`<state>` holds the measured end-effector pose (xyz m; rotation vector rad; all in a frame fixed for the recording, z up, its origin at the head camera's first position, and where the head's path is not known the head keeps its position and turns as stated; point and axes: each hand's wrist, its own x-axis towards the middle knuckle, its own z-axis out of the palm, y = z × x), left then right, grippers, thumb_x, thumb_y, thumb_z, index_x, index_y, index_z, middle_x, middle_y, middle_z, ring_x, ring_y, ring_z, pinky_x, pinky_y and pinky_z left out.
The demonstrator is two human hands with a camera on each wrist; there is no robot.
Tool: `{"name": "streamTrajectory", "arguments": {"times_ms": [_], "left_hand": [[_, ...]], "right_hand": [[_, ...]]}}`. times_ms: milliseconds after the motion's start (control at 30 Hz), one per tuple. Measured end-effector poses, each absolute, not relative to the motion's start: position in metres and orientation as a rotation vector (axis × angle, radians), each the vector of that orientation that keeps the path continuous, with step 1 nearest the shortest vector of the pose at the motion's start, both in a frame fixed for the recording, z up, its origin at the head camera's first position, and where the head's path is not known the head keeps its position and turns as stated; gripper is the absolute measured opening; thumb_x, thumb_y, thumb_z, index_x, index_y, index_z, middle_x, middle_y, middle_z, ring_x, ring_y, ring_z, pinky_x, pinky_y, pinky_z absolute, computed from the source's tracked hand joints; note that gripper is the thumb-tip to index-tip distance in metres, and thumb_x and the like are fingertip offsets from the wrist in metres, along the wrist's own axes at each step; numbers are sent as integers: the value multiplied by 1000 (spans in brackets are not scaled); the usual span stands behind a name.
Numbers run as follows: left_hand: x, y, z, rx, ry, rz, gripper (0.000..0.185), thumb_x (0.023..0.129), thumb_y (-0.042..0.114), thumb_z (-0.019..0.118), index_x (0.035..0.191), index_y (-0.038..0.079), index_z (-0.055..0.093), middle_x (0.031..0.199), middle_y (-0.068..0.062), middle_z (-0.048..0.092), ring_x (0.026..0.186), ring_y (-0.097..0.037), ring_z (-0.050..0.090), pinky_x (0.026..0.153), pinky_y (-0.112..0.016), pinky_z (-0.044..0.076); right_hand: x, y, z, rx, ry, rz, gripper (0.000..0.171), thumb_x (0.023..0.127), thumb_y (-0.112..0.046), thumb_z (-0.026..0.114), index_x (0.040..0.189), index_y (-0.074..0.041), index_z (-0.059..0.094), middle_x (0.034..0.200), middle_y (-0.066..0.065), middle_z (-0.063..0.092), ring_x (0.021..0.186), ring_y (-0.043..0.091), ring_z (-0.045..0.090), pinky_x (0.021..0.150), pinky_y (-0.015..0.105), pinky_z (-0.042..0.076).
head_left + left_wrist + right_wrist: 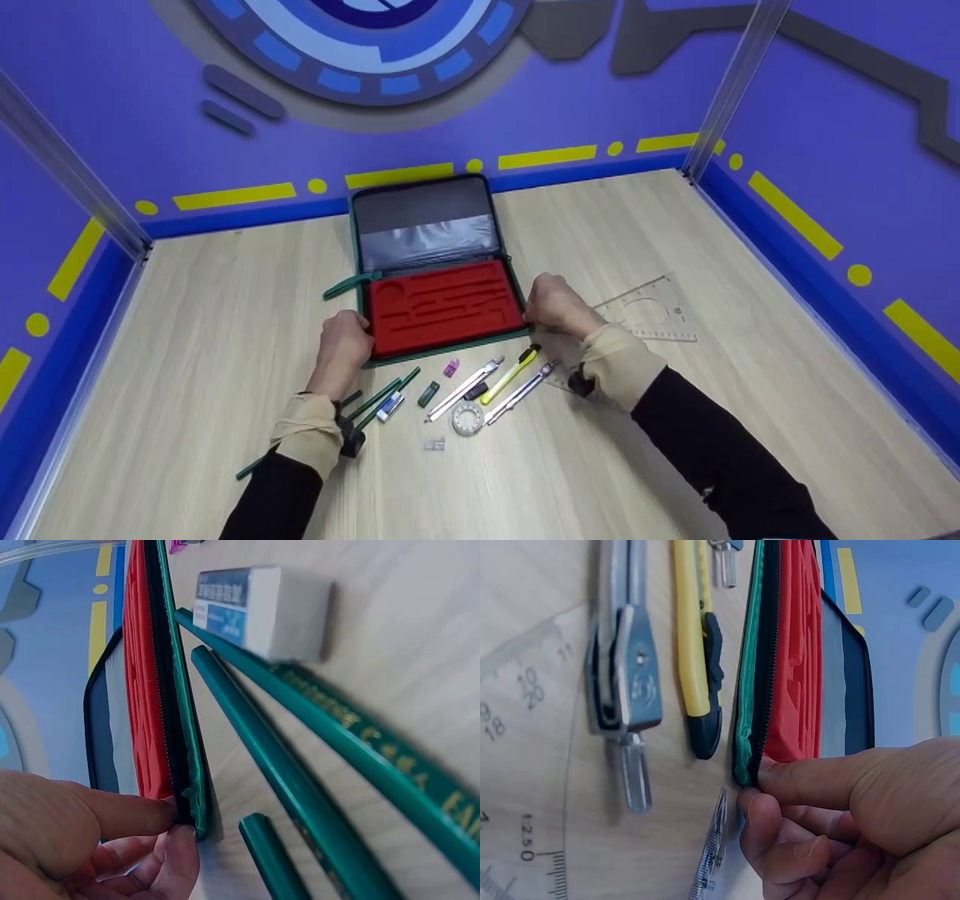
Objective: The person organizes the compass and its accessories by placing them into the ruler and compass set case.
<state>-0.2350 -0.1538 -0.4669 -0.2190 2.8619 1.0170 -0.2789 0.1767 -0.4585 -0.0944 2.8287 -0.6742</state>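
An open zip case with a red foam insert lies on the wooden table, its grey lid tipped back. My left hand pinches the case's near left corner between thumb and fingers. At the near right corner, my right hand pinches the green edge the same way. The cut-outs in the red foam hold nothing.
In front of the case lie green pencils, a white eraser, a purple sharpener, a white cutter, a yellow cutter, a metal compass and a tape roll. Clear rulers lie right. Blue walls surround the table.
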Motion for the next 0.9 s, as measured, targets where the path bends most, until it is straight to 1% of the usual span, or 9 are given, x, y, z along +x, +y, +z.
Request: {"name": "streamTrajectory", "arguments": {"times_ms": [167,367,467,733,900], "left_hand": [[-235,-154,-468,-203,2870,1031,36,82,-11,52,113,-11,68,115,-28,69,91,-29,62,75,-38,54],[-237,-154,-468,-226,2846,1040,37,84,-11,51,116,-11,68,117,-27,68,92,-28,61,77,-38,54],[-237,-154,-469,-226,2847,1040,35,84,-10,51,115,-10,68,116,-27,68,92,-28,61,78,-40,55],[-236,-155,-469,-210,2876,1013,35,82,-10,51,112,-10,69,113,-27,70,89,-29,63,77,-41,56],[-237,-154,-468,-207,2872,984,33,84,-9,52,113,-10,69,115,-26,69,94,-29,64,81,-41,56]], "right_hand": [[-278,178,-462,-109,2831,-703,12,81,-5,81,71,-5,76,67,1,69,65,15,59,64,28,50],[-280,178,-463,-75,2800,-744,19,81,-1,79,65,-7,70,61,-3,60,58,12,56,54,24,44],[-280,178,-462,-49,2787,-750,18,81,0,78,66,-6,70,60,-3,59,57,12,55,52,24,43],[-279,178,-461,-89,2788,-744,13,82,0,78,70,-4,74,62,-3,62,59,12,56,56,24,44],[-279,179,-459,-92,2794,-732,12,80,0,76,69,-4,74,62,-3,62,59,11,55,57,24,44]]}}
